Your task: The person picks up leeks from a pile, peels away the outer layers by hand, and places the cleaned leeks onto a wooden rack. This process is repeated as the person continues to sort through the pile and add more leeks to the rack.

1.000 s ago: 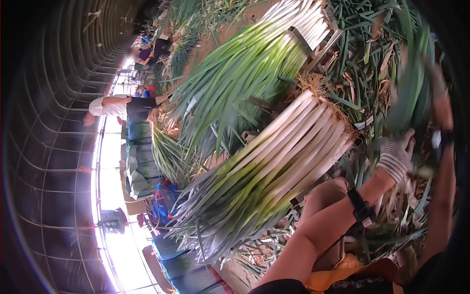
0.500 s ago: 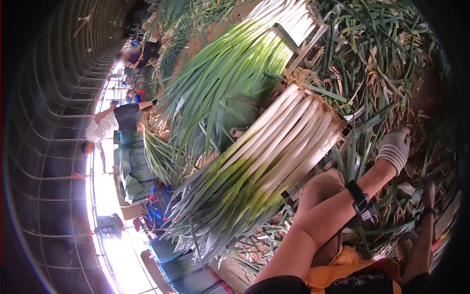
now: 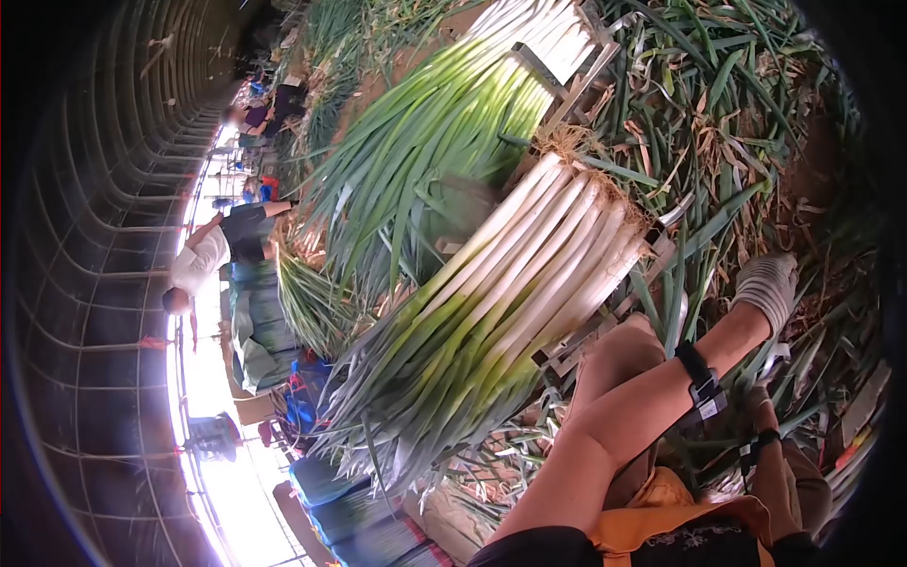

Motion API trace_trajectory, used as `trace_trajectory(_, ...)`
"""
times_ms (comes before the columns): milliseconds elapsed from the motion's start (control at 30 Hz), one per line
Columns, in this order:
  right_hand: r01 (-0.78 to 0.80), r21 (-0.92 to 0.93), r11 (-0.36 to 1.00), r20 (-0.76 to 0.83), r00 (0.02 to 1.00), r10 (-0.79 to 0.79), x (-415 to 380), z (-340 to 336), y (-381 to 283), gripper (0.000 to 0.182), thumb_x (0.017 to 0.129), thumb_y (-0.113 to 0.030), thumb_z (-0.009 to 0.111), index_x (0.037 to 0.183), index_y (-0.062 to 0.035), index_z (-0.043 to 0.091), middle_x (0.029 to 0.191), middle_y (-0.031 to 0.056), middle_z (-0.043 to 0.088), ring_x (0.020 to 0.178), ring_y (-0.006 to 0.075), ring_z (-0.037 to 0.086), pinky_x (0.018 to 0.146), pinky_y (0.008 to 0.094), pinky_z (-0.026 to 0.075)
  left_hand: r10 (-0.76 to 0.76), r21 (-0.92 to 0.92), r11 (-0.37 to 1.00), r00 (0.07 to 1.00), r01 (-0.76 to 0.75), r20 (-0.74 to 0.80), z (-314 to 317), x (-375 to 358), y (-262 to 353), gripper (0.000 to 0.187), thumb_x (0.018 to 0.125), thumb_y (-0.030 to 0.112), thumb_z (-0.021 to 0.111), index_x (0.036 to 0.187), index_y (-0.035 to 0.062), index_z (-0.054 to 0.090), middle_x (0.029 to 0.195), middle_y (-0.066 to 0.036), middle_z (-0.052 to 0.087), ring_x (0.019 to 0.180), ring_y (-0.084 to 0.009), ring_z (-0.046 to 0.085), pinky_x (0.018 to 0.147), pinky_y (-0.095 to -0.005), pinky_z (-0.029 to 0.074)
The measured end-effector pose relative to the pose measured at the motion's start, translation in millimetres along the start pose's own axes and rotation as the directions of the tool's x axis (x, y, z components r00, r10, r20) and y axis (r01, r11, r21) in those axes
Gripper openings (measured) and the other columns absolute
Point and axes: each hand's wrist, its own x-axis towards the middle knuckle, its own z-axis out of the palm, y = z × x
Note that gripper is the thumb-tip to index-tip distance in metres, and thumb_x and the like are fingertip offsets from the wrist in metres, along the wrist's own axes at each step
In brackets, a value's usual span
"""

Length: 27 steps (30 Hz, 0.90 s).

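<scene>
My left hand [image 3: 767,288], in a striped grey-white glove, reaches across to the right above a litter of leek leaves [image 3: 727,104]. Its fingers look curled and point away from me; what they hold, if anything, is hidden. Below it is my right hand [image 3: 761,402], small and dim near the right edge, close to a pale shiny object [image 3: 777,353] I cannot identify. Its fingers are not clear. A pile of long leeks [image 3: 529,274] lies on a low stand beside my knee [image 3: 624,354], with white shanks and roots toward the upper right.
Another leek pile [image 3: 444,132] lies farther off on a wooden frame [image 3: 576,90]. A co-worker in a white shirt [image 3: 200,260] bends at the left. Another person [image 3: 253,115] is farther back. Blue-green bundles [image 3: 345,501] sit at lower left, under a ribbed tunnel roof [image 3: 85,312].
My right forearm has swung up and left, bringing its hand and wristband into clearer view. My left hand has shifted slightly, still above the leaves. The white-shirted co-worker has bent lower.
</scene>
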Motion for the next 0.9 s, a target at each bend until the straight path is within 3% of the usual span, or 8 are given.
trace_trajectory(133, 0.099, 0.509, 0.855, -0.182, 0.983, -0.005, -34.3, 1.1, -29.1, 0.034, 0.083, -0.025, 0.057, 0.113, -0.0117, 0.050, 0.095, 0.0065, 0.051, 0.081, 0.0216, 0.046, 0.068, 0.0362, 0.036, 0.004, 0.046, 0.999, 1.000, -0.005, 0.027, 7.4, 5.7, -8.5, 0.017, 0.080, 0.019, 0.052, 0.080, 0.0042, 0.061, 0.079, -0.018, 0.061, 0.077, -0.0347, 0.059, 0.069, -0.0426, 0.047)
trace_trajectory(300, 0.226, 0.922, 0.314, -0.339, 0.862, 0.376, -74.4, -69.4, -79.1, 0.021, 0.083, -0.025, 0.055, 0.098, -0.0104, 0.060, 0.071, 0.0000, 0.055, 0.055, 0.0110, 0.048, 0.047, 0.0266, 0.039, 0.013, 0.111, 0.994, 0.999, -0.018, 0.042, -2.0, 6.0, -19.0, 0.016, 0.080, 0.017, 0.052, 0.077, 0.0037, 0.060, 0.076, -0.018, 0.060, 0.075, -0.0356, 0.058, 0.068, -0.0420, 0.047)
trace_trajectory(433, -0.111, 0.894, 0.434, -0.104, 0.891, 0.443, -24.0, -80.3, -30.7, 0.034, 0.087, -0.041, 0.046, 0.095, -0.0108, 0.060, 0.074, 0.0032, 0.056, 0.060, 0.0143, 0.050, 0.054, 0.0281, 0.042, -0.007, 0.121, 0.993, 0.998, 0.001, 0.055, -16.6, 2.4, -19.4, 0.014, 0.080, 0.014, 0.051, 0.076, 0.0041, 0.059, 0.077, -0.017, 0.060, 0.075, -0.0346, 0.059, 0.068, -0.0406, 0.047)
trace_trajectory(567, 0.063, 0.942, 0.329, -0.160, 0.947, 0.277, 13.1, -59.9, -30.7, 0.039, 0.089, -0.043, 0.040, 0.095, -0.0101, 0.060, 0.079, 0.0043, 0.059, 0.067, 0.0183, 0.053, 0.062, 0.0291, 0.045, 0.039, 0.287, 0.953, 0.981, -0.094, 0.190, -0.1, 8.7, -36.2, 0.010, 0.079, 0.012, 0.052, 0.075, 0.0068, 0.060, 0.076, -0.013, 0.061, 0.075, -0.0306, 0.060, 0.067, -0.0374, 0.048)
trace_trajectory(600, -0.130, 0.980, -0.148, 0.143, 0.987, 0.075, 39.1, -40.6, -2.6, 0.040, 0.089, -0.043, 0.038, 0.098, -0.0091, 0.058, 0.085, 0.0055, 0.060, 0.073, 0.0207, 0.055, 0.067, 0.0307, 0.046, 0.042, 0.308, 0.946, 0.979, -0.104, 0.201, 2.7, 9.8, -39.3, 0.009, 0.079, 0.012, 0.053, 0.075, 0.0077, 0.060, 0.076, -0.011, 0.061, 0.076, -0.0290, 0.060, 0.066, -0.0362, 0.048)
trace_trajectory(767, 0.153, 0.862, 0.484, -0.180, 0.984, 0.010, 67.2, 29.3, 70.9, 0.041, 0.088, -0.040, 0.038, 0.104, -0.0081, 0.057, 0.090, 0.0076, 0.061, 0.077, 0.0252, 0.056, 0.072, 0.0331, 0.046, -0.068, 0.300, 0.954, 0.975, 0.002, 0.210, -9.9, 8.8, -33.8, 0.007, 0.077, 0.015, 0.056, 0.079, 0.0110, 0.062, 0.083, -0.004, 0.063, 0.080, -0.0227, 0.061, 0.068, -0.0307, 0.048)
trace_trajectory(833, 0.341, 0.776, 0.530, -0.353, 0.932, -0.083, 65.7, 60.2, 55.6, 0.041, 0.088, -0.040, 0.038, 0.105, -0.0079, 0.058, 0.089, 0.0078, 0.061, 0.077, 0.0262, 0.056, 0.072, 0.0341, 0.046, 0.010, 0.338, 0.937, 0.976, -0.086, 0.220, -7.0, 9.6, -38.1, 0.009, 0.076, 0.017, 0.058, 0.080, 0.0105, 0.062, 0.082, -0.005, 0.063, 0.079, -0.0234, 0.062, 0.069, -0.0315, 0.049)
trace_trajectory(900, 0.258, 0.856, 0.447, -0.261, 0.964, -0.056, 73.4, 44.0, 59.3, 0.039, 0.089, -0.037, 0.038, 0.106, -0.0076, 0.057, 0.091, 0.0067, 0.061, 0.081, 0.0255, 0.056, 0.074, 0.0334, 0.045, 0.053, 0.353, 0.926, 0.973, -0.131, 0.223, -1.9, 10.1, -40.6, 0.011, 0.074, 0.020, 0.060, 0.080, 0.0100, 0.063, 0.080, -0.007, 0.063, 0.077, -0.0244, 0.062, 0.068, -0.0329, 0.049)
